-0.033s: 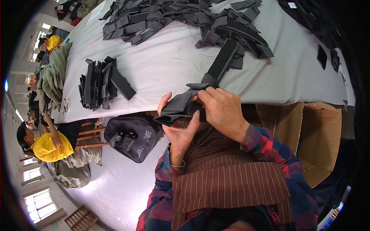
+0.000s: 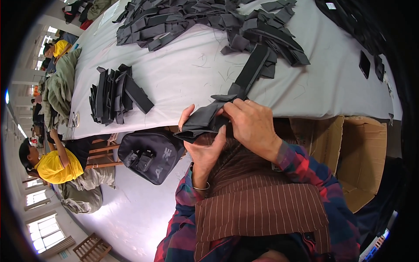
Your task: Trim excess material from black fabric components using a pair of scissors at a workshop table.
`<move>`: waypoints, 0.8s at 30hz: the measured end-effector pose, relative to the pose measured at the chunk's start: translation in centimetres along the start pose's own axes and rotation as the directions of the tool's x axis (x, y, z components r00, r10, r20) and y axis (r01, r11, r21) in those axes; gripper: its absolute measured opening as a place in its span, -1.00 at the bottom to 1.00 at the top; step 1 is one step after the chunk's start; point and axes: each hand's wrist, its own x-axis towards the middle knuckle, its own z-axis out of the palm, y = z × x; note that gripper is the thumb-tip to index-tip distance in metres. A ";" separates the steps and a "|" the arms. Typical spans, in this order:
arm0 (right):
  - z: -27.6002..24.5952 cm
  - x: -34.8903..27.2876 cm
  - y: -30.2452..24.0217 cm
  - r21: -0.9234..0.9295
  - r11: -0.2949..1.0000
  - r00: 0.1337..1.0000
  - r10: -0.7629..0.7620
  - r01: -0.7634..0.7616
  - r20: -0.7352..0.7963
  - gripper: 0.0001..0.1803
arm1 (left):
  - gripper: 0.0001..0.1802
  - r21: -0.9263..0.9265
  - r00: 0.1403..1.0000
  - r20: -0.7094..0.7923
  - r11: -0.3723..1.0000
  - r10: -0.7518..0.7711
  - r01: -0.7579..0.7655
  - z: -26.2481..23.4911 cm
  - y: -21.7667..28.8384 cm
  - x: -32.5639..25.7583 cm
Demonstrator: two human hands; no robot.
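Dark fabric piece (image 2: 200, 119) inside left hand (image 2: 204, 152), curled around it; right hand (image 2: 252, 124) pinches its right edge.

Clock positions are taken from the centre of the view. At 3 o'clock, an open cardboard box (image 2: 365, 159) is located beside the table (image 2: 174, 76). At 2 o'clock, a flat dark rectangular object (image 2: 364, 64) lies on the white table cover. At 8 o'clock: a dark bag (image 2: 160, 147) and, farther out, a bright window (image 2: 45, 235). At 9 o'clock: a co-worker (image 2: 61, 168) in a yellow shirt. Between 7 and 8 o'clock: a slatted wooden item (image 2: 92, 249).
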 end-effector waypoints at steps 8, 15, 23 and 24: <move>-0.4 0.0 0.5 0.154 0.983 0.995 0.102 -0.101 0.003 -0.93 | -0.16 -0.240 0.993 0.026 0.964 -0.115 0.118 0.1 1.9 1.0; -1.2 -0.2 1.9 0.421 0.888 0.982 0.187 -0.184 0.033 -0.87 | -0.37 -0.358 0.942 0.021 0.877 -0.336 0.321 -1.6 1.3 1.9; -0.7 0.9 1.6 0.291 0.953 0.996 -0.066 0.080 -0.058 -0.87 | -0.23 -0.347 0.897 0.070 0.832 -0.437 0.432 -1.3 0.4 1.0; -0.1 0.8 1.9 0.345 0.935 0.995 -0.053 0.078 -0.081 -0.86 | -0.23 -0.337 0.890 0.101 0.827 -0.444 0.451 -1.3 0.4 0.9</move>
